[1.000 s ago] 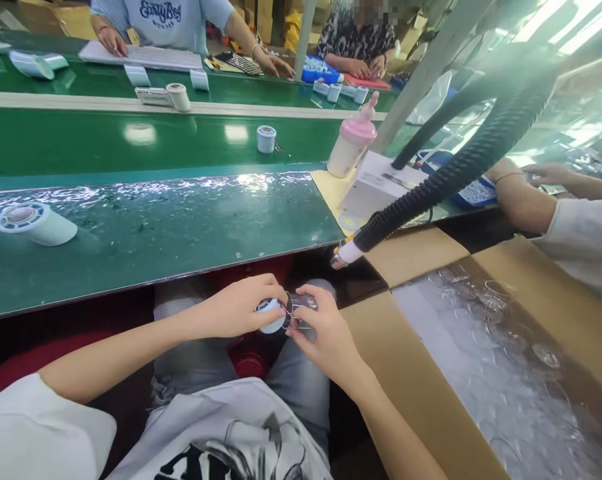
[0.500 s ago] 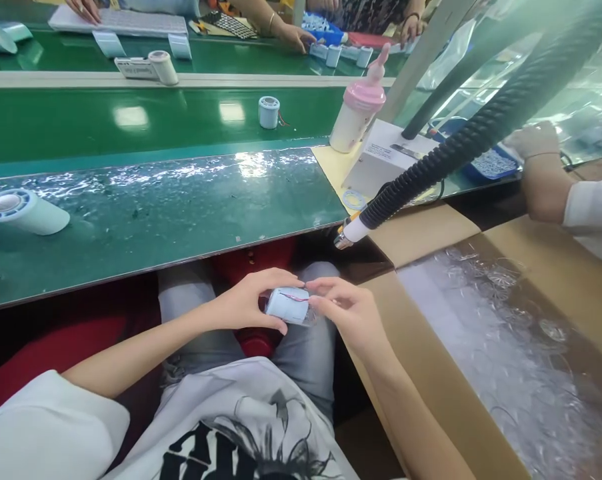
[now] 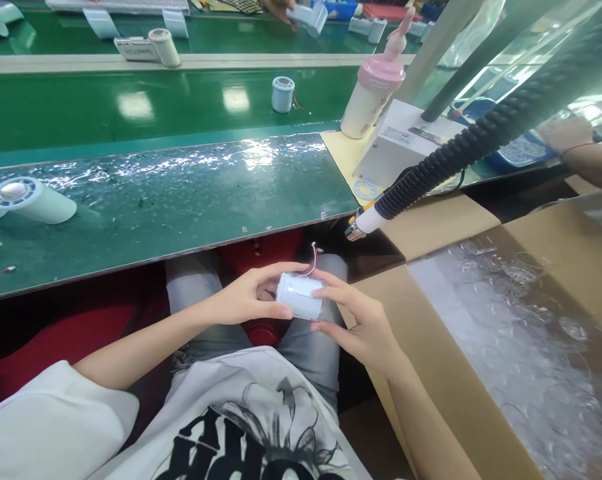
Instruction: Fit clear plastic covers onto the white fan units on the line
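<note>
Above my lap, a light-blue cylinder [image 3: 301, 297] with a clear plastic cover around it lies on its side between both hands. My left hand [image 3: 253, 293] is closed around its left end, thumb below and fingers over the top. At the right end, my right hand [image 3: 358, 313] grips it with fingers on top and thumb underneath. A thin red and white wire [image 3: 313, 260] with a small white plug sticks up behind the cylinder. Its far side is hidden.
Similar cylinders [image 3: 43, 200] lie at the bench's left, and another cylinder [image 3: 283, 95] stands on the green belt. A black flexible hose [image 3: 445, 167] hangs at right, near a pink-lidded bottle [image 3: 373, 93]. A cardboard box [image 3: 381, 300] holds clear plastic pieces. Co-workers' hands [image 3: 568, 137] show beyond.
The cylinder has turned, so its wire now points up behind it instead of lying across the front. My right hand has gone from pinching the wire to gripping the cylinder's right end.
</note>
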Tool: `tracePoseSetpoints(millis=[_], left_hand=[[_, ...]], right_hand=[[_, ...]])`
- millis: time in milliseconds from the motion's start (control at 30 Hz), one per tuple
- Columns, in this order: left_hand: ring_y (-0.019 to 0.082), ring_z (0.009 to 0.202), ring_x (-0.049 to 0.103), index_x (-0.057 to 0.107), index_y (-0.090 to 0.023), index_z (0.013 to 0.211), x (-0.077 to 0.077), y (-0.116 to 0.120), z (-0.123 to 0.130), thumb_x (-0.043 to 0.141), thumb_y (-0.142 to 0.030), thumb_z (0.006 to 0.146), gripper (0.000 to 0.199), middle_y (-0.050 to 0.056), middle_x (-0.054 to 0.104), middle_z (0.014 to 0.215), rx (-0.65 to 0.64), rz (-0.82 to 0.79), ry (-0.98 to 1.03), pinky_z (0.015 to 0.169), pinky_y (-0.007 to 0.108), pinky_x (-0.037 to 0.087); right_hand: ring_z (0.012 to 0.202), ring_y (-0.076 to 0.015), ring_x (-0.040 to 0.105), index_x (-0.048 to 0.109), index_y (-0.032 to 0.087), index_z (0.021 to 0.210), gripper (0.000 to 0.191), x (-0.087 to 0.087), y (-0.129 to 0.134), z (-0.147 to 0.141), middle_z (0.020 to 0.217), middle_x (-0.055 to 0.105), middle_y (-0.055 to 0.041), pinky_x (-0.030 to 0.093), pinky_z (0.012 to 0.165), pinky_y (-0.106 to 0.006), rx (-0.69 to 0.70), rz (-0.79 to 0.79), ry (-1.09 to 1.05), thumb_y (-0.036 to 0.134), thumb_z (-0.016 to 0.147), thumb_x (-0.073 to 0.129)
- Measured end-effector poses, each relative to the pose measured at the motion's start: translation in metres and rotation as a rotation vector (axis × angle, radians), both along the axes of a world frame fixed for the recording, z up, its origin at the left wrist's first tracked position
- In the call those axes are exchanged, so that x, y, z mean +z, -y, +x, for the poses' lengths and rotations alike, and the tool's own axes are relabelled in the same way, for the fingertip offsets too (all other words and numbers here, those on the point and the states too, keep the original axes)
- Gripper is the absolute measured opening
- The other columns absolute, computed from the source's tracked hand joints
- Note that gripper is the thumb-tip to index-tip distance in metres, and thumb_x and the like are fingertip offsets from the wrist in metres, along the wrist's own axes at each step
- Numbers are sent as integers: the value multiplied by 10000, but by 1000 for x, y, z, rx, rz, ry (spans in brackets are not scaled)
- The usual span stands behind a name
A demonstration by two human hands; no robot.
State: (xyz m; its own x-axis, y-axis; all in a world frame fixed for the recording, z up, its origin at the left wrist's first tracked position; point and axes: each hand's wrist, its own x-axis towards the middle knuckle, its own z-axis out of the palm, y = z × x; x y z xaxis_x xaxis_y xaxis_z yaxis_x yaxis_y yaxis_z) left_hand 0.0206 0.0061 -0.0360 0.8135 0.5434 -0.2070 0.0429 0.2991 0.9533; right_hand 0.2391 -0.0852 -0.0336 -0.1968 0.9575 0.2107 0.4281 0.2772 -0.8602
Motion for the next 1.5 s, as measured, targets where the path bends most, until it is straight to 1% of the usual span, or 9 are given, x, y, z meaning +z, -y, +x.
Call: tracePoseSetpoints(millis=[67, 133, 333, 533, 767, 900, 1033, 1233, 1500], left_hand=[[228, 1125, 612, 499, -273, 1364, 3, 0, -2, 783, -244, 718, 706, 98, 541, 1382, -12, 116, 1, 941, 348, 520], [250, 1190, 584, 493, -273, 1375, 6, 0, -3, 785, -222, 716, 723, 107, 525, 1406, -23, 206, 6, 992, 371, 495], [267, 1294, 507, 482, -285, 1386, 9, 0, -6, 797, -209, 703, 756, 108, 510, 1427, -46, 371, 19, 1034, 379, 472], [278, 1306, 498, 485, -286, 1383, 8, -1, -7, 796, -244, 707, 745, 111, 498, 1440, -66, 419, -8, 1028, 379, 478], [280, 1353, 446, 470, -274, 1397, 8, -2, -9, 797, -277, 707, 763, 116, 475, 1462, -89, 536, -32, 1073, 403, 435], [284, 1364, 430, 482, -273, 1389, 9, -2, -9, 790, -294, 715, 741, 115, 470, 1466, -94, 572, -38, 1079, 414, 426], [277, 1359, 436, 491, -279, 1381, 10, -3, -9, 785, -297, 721, 723, 106, 467, 1470, -100, 578, -43, 1084, 407, 420], [284, 1349, 444, 501, -276, 1373, 11, -3, -9, 776, -312, 729, 701, 111, 486, 1452, -103, 579, -65, 1083, 421, 416], [274, 1344, 453, 500, -276, 1371, 11, -5, -9, 771, -304, 735, 692, 110, 486, 1452, -129, 595, -57, 1078, 410, 424]], right_hand=[[1246, -277, 562, 586, 257, 1160, 383, 1, 2, 0, 1378, 568, -104, 520, 994, -432, -10, -30, -27, 221, 804, 723], [1229, -272, 576, 566, 257, 1169, 412, 3, 3, 0, 1368, 575, -106, 541, 971, -420, -10, -74, -76, 217, 795, 735], [1239, -271, 567, 556, 259, 1174, 439, 7, 5, 1, 1343, 590, -101, 554, 969, -431, 2, -165, -189, 249, 783, 756], [1175, -278, 610, 561, 256, 1172, 445, 11, 3, 0, 1299, 609, -96, 591, 909, -416, -6, -277, -248, 294, 776, 761], [1062, -224, 643, 552, 272, 1157, 425, 13, 0, -2, 1183, 644, -66, 604, 846, -369, 14, -380, -380, 302, 783, 752], [1012, -215, 651, 544, 251, 1135, 400, 12, 0, -2, 1110, 659, -69, 598, 787, -336, 10, -475, -457, 328, 793, 737], [996, -208, 654, 539, 251, 1123, 392, 11, 0, -4, 1086, 674, -61, 573, 772, -313, -5, -541, -519, 340, 793, 732], [811, -180, 670, 548, 245, 1062, 402, 10, -4, -7, 986, 704, -49, 571, 692, -308, -63, -634, -570, 437, 758, 730], [608, -143, 655, 563, 224, 985, 399, 2, -5, -10, 750, 673, 12, 591, 584, -296, -129, -737, -670, 507, 742, 705]])
